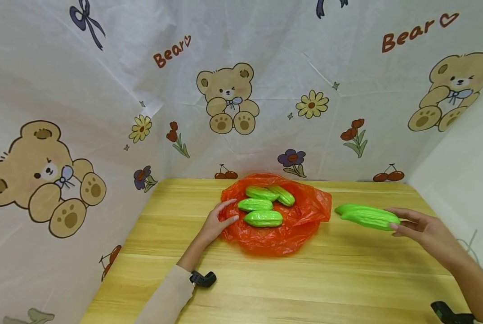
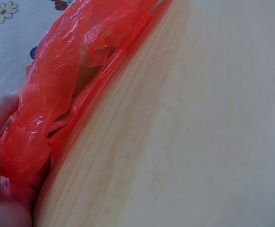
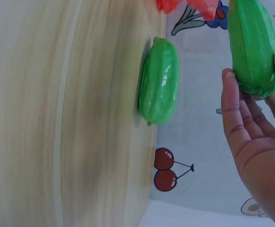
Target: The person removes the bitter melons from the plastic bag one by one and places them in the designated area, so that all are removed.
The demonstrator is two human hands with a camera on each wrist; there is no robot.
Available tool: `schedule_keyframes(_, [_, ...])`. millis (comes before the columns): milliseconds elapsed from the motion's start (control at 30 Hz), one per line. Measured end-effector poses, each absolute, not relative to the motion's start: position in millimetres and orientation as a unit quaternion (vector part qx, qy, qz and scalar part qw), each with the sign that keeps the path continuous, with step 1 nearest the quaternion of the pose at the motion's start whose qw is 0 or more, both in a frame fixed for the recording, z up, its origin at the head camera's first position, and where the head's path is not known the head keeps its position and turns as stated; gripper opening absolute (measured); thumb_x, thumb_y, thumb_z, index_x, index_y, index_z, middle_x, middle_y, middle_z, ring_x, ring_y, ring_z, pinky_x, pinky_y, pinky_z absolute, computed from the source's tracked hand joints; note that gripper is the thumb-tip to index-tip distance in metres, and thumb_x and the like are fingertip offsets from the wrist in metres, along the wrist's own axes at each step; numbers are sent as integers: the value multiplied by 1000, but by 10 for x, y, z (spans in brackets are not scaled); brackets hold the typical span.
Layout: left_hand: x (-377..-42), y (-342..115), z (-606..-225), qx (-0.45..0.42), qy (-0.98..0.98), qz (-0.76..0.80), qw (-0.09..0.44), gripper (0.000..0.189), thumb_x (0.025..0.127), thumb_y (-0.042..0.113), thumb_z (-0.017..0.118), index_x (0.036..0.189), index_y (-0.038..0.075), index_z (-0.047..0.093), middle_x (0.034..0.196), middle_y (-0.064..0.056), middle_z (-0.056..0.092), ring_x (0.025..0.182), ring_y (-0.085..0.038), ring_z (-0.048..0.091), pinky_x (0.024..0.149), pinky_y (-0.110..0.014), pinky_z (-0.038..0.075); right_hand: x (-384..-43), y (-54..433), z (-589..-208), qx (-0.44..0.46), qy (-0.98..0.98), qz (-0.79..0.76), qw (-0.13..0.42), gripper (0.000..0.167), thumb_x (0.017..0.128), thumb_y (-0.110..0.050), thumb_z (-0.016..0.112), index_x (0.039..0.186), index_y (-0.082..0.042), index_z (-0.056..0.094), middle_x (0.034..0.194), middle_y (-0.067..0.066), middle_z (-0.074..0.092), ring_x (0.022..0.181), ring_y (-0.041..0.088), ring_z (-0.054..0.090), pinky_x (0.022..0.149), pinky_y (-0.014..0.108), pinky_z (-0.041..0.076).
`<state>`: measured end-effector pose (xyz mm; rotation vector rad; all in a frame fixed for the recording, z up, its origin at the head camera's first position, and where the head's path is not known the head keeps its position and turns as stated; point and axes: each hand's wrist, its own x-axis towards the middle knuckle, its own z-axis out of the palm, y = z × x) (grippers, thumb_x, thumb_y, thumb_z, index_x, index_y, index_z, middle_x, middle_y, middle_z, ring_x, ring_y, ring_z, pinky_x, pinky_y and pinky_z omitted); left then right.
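Note:
My right hand point(image 1: 423, 229) holds a glossy, ridged green fruit point(image 3: 254, 45) by one end, between thumb and fingers, above the right side of the table. A second green fruit point(image 3: 159, 81) lies on the table near the back wall in the right wrist view; in the head view the held one overlaps it. Several similar green fruits point(image 1: 263, 218) rest on an opened red plastic bag point(image 1: 274, 243) in the middle. At the bag's left edge, my left hand point(image 1: 215, 225) has thumb and fingers around the crumpled plastic, beside the fruits.
The wooden table point(image 1: 306, 288) runs back to a white cloth point(image 1: 266, 148) printed with bears and flowers. Cloth also rises along the left side, and a plain white surface point(image 1: 464, 175) borders the right. A thin cable point(image 1: 470, 245) shows at the right edge.

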<state>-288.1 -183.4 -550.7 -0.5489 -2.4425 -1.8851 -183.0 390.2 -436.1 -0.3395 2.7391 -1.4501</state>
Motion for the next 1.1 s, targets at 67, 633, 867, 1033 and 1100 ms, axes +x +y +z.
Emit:
schedule_keyframes(67, [-2882,-1835,-5509,-176,-778,-603,4,60,93,31,76,148,20,53,150,-5,44,139,-28,43,111,-50,42,-1834,3935,-4377,-112,877,-468,11,48,103,-12,60,149,-5,48,121,-21,63,94,15,73,78,14,53])
schedule_keyframes(633, [-2905,-1840,-5483,-178,-781,-599,11,58,93,30,76,146,23,55,151,-4,44,140,-29,42,111,-50,42,-1916,4116,-4609,-114,873,-473,32,44,104,-11,59,146,-1,50,119,-24,65,95,13,71,78,23,58])
schedule_keyframes(867, [-2871,-1831,-5503,-174,-781,-599,8,58,94,28,76,147,21,54,151,-4,44,141,-29,41,111,-48,42,-2003,4125,-4690,-116,866,-484,43,43,103,-8,59,144,1,51,118,-25,65,95,11,71,78,25,58])
schedule_keyframes(1033, [-2865,-1823,-5494,-173,-779,-603,7,58,94,28,76,147,21,54,152,-3,43,140,-28,42,110,-47,43,-2038,4122,-4725,-108,868,-482,52,44,103,-10,60,144,2,51,117,-28,62,94,13,72,78,24,58])
schedule_keyframes(1100, [-2868,-1820,-5489,-172,-779,-604,6,58,93,28,76,147,22,54,151,-3,44,140,-27,43,110,-47,43,-2051,4118,-4728,-105,871,-477,54,44,103,-12,60,144,2,50,116,-30,62,94,13,72,77,22,57])
